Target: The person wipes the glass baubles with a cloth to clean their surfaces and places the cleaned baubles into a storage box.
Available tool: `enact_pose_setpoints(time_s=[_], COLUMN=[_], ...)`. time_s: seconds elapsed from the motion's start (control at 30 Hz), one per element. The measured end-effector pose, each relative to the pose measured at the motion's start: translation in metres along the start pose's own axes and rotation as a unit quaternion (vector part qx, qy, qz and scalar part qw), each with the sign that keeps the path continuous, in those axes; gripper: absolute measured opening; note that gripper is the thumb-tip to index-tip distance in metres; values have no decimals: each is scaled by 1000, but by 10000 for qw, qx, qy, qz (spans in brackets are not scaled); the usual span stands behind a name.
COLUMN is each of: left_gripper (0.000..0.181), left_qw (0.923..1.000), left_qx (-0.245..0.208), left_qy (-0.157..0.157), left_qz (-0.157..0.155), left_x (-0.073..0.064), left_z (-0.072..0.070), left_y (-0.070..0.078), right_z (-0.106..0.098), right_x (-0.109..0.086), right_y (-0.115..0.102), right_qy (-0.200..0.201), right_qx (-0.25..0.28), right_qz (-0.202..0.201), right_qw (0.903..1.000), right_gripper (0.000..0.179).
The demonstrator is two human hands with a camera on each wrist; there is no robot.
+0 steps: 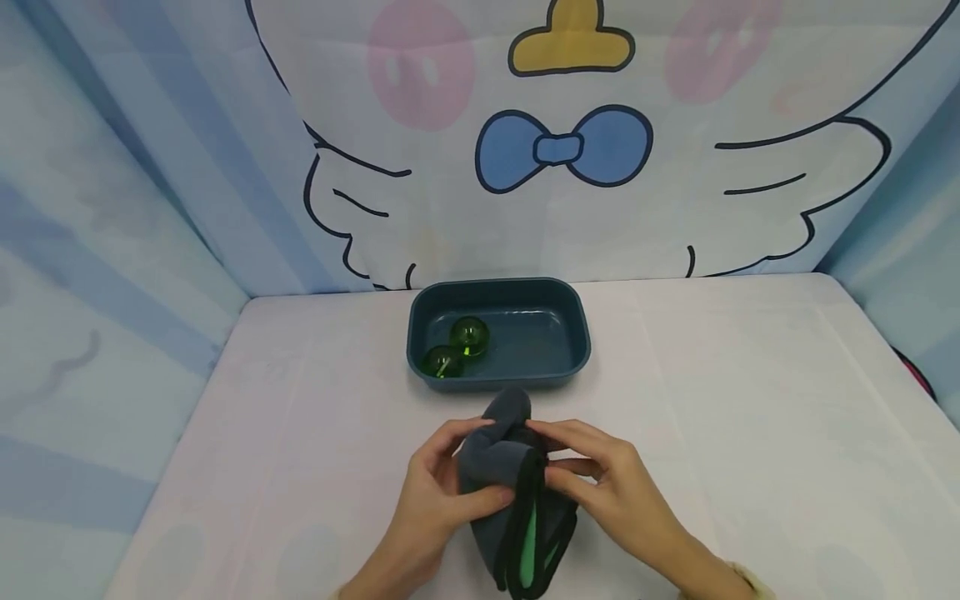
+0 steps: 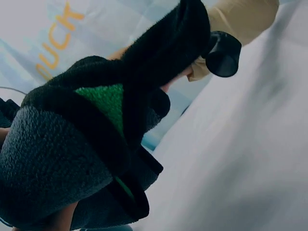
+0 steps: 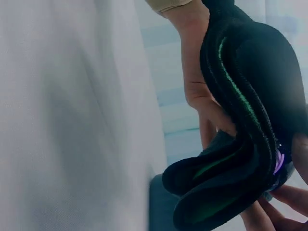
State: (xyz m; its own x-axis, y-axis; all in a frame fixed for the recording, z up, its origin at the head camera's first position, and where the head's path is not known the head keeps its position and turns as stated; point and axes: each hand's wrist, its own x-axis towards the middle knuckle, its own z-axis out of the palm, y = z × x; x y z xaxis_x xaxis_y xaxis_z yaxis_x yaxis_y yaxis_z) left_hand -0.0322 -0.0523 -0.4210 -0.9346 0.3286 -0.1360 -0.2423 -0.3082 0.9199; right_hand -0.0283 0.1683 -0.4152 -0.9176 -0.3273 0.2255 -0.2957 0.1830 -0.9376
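Note:
A folded fleecy cloth (image 1: 487,467), dark grey with black edging and green showing in its folds, is held up in front of the tray. My left hand (image 1: 438,496) grips its left side, thumb on the near face and fingers behind the far part. From the right, my right hand (image 1: 618,479) pinches the cloth's edge between thumb and fingers. Green lining shows between black-edged layers of the cloth (image 2: 53,149) in the left wrist view. A small shiny purple patch (image 3: 279,161) shows among the folds by the fingertips in the right wrist view.
A dark teal tray (image 1: 532,382) stands behind the cloth near the table's back edge. Two clear green balls, one farther back (image 1: 469,335) and one nearer (image 1: 442,362), lie in its left part. White cloth covers the table (image 1: 750,417); printed curtains (image 1: 562,233) surround it.

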Motion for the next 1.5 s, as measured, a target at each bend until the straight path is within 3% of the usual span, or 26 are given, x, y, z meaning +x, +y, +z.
enact_pose_setpoints(time_s=[0.1,0.17,0.4,0.6,0.73,0.97,1.07,1.27,1.5], left_gripper=[68,68,68,67,68,69,67,68,68], left_qw=[9998,9996,9994,9994,9996,9999,9999,9995,9993], left_qx=[28,45,37,16,-12,-8,6,-6,-32], left_qy=[148,237,319,306,210,74,95,253,320], left_qz=[-95,-127,-108,-139,-186,-147,-137,-181,-186], left_x=[1,1,2,1,1,0,0,1,3], left_z=[0,0,0,-1,0,0,-1,0,1], left_y=[-1,-1,0,1,2,3,2,0,-2], right_z=[0,1,3,3,1,-3,-4,-1,1], right_x=[0,0,-2,-1,0,3,3,0,0], right_y=[2,3,5,6,5,5,6,7,6], right_qy=[-39,-44,-45,-149,-157,-363,-400,-187,-112], right_qx=[-15,-201,-890,-972,-724,177,178,-462,-1013], right_qz=[214,151,-752,-1046,-857,63,219,-329,-1183], right_qw=[9998,9997,9932,9896,9936,9992,9988,9982,9877], right_gripper=[46,46,60,66,60,49,48,55,63])
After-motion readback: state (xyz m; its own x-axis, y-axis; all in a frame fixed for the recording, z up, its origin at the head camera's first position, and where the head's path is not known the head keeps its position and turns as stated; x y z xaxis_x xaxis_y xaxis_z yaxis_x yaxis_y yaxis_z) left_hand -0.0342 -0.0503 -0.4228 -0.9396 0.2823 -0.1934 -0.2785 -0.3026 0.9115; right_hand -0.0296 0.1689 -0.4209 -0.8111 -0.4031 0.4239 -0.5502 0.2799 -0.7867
